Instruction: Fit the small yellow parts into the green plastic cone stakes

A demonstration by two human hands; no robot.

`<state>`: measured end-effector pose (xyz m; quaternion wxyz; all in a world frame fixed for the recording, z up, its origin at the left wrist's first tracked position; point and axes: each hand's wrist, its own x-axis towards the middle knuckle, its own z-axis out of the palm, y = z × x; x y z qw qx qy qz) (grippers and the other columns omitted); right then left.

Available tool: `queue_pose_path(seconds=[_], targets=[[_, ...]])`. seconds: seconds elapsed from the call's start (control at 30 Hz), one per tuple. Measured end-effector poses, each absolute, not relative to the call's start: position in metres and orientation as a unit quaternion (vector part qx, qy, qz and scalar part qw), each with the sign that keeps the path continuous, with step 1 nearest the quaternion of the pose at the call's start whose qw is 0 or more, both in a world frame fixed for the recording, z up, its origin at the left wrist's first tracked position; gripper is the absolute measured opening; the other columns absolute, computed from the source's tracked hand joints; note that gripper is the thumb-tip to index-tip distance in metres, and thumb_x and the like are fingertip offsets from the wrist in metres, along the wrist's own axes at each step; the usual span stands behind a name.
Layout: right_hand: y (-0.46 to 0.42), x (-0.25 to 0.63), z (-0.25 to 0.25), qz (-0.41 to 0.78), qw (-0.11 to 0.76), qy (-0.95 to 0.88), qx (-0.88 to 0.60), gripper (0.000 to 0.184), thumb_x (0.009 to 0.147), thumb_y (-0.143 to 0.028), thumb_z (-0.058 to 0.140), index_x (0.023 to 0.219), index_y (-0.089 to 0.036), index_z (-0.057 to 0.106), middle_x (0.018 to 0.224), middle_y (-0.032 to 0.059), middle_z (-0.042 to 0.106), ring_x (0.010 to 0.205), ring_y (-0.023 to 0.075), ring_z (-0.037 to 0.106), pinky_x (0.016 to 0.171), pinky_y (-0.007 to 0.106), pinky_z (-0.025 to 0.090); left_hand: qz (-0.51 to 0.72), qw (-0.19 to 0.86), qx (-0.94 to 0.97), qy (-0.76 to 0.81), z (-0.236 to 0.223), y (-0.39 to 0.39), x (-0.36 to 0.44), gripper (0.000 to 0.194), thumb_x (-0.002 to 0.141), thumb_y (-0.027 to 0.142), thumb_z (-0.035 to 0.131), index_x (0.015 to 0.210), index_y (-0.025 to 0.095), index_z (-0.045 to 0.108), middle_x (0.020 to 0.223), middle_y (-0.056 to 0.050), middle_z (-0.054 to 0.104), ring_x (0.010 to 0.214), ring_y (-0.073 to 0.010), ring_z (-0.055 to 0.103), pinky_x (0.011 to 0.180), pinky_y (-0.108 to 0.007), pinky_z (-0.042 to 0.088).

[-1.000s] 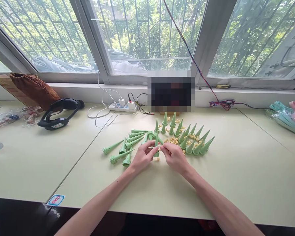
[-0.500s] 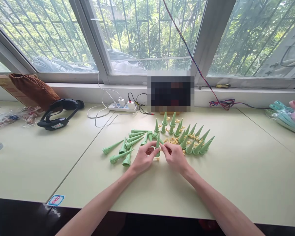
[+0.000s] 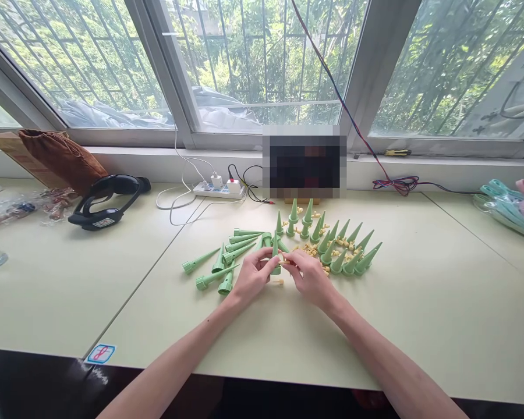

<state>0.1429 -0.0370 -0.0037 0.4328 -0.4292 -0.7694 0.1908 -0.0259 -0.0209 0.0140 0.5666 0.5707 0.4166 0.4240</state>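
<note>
My left hand [image 3: 255, 274] is closed around a green plastic watering spike [image 3: 275, 244], held upright with its point up. Between the fingertips of my right hand [image 3: 310, 273] is a small yellow plastic valve [image 3: 284, 262], close against the side of that spike; whether it sits in a hole I cannot tell. One loose yellow piece [image 3: 279, 282] lies on the table just below my hands. Left of them lie several green spikes [image 3: 213, 279], some on their sides with side holes showing. To the right and behind, several more spikes [image 3: 336, 262] stand point up with yellow pieces at them.
Loose yellow pieces [image 3: 308, 249] are heaped among the standing spikes. A power strip [image 3: 218, 190] with cables, a blurred dark box [image 3: 304, 166] and a coiled cable [image 3: 397, 185] line the back. A black headset [image 3: 109, 203] is at left, bagged teal items [image 3: 504, 203] at right.
The spike in my left hand has shifted slightly left. My right hand has turned a little, and the yellow valve at its fingertips now shows clearly beside the spike.
</note>
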Motion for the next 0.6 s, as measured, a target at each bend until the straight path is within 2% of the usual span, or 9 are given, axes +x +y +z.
queue_pose_path(seconds=[0.3,0.6], targets=[[-0.0358,0.143,-0.0047,0.171,0.422,-0.777,-0.435,0.018,0.098,-0.02,0.043,0.093,-0.019,0.061,0.079,0.0043,0.056,0.067,0.0163,0.053,0.062,0.026,0.041,0.426,0.548,0.586,0.418,0.0141,-0.0212,-0.0263,0.037,0.081,0.045,0.067,0.101,0.015,0.068,0.075,-0.002,0.059,0.051,-0.006,0.039,0.042,-0.019,0.028],[-0.0359,0.1418,-0.0078,0.172,0.383,-0.783,-0.459,0.019,0.099,-0.02,0.041,0.087,-0.018,0.055,0.078,0.0035,0.055,0.067,0.0159,0.051,0.062,0.026,0.039,0.427,0.56,0.581,0.407,0.0108,-0.0208,-0.0282,0.037,0.082,0.044,0.068,0.105,0.015,0.065,0.062,0.003,0.044,0.052,-0.0058,0.03,0.042,-0.017,0.025]])
